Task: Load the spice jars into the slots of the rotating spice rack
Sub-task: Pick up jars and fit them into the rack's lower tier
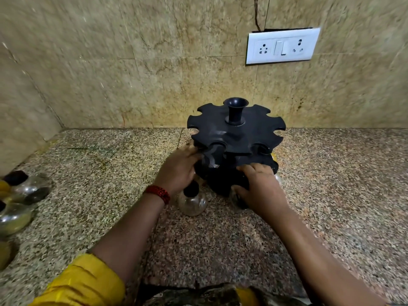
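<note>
Granite counter (110, 173) meets beige stone wall (132, 62); right fingers (251, 168) grasp rack (220, 133), left fingers' (191, 152) hold unclear.

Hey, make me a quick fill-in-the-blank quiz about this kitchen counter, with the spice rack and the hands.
1. The spice rack that the left hand and right hand touch is coloured ____.
2. The bracelet on the left wrist is ____.
3. Loose jars wait at the counter's far ____ edge.
Missing words: black; red; left.
</note>
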